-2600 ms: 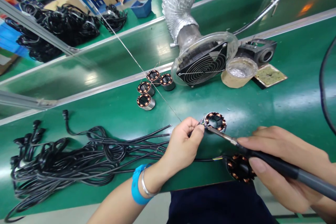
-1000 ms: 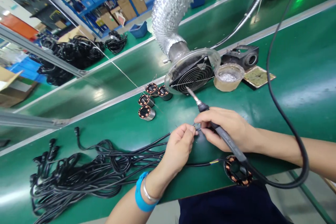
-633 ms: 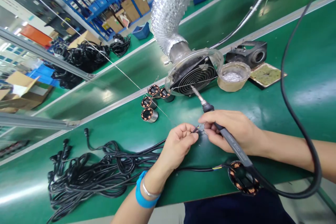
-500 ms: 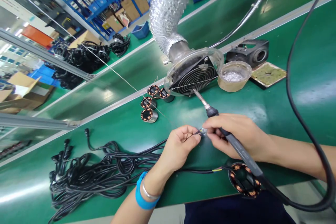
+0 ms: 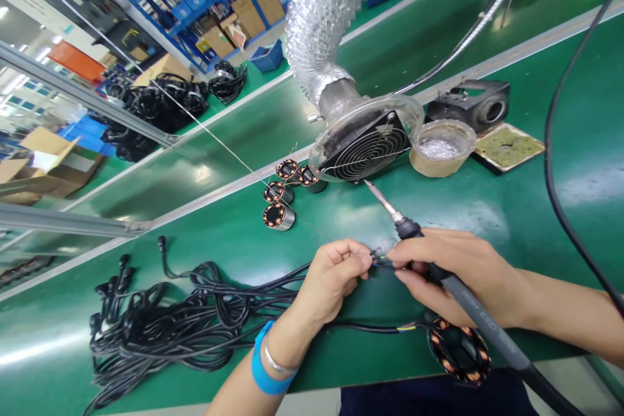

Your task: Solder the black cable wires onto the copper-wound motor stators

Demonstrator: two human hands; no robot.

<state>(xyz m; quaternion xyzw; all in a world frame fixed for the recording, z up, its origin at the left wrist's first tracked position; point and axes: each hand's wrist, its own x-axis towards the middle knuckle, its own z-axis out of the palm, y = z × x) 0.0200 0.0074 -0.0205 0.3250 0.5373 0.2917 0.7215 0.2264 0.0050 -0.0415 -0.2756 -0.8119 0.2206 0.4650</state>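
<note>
My right hand (image 5: pixel 463 273) is closed round a soldering iron (image 5: pixel 475 315), whose metal tip points up and left toward the fan grille. Its fingertips also meet some thin wires (image 5: pixel 383 257) in front of my left hand. My left hand (image 5: pixel 338 273), with a blue band and a silver bangle at the wrist, pinches those wires between thumb and forefinger. Below my right hand a copper-wound motor stator (image 5: pixel 459 352) lies at the table's front edge. A black cable (image 5: pixel 365 327) with coloured leads runs to it. The wire ends are too small to make out clearly.
Left of my hands lies a heap of black cables (image 5: pixel 170 325) with plugs. Several stators (image 5: pixel 279 216) stand beyond. A fume extractor fan (image 5: pixel 373 149) on a foil duct (image 5: pixel 316 19) stands ahead. A tub of silvery material (image 5: pixel 441 149) and a soldering sponge (image 5: pixel 509 146) are right of it.
My right hand and the soldering iron have shifted slightly right and down, with the tip lower in view. My left hand still pinches the wires. The camera view has moved a little.
</note>
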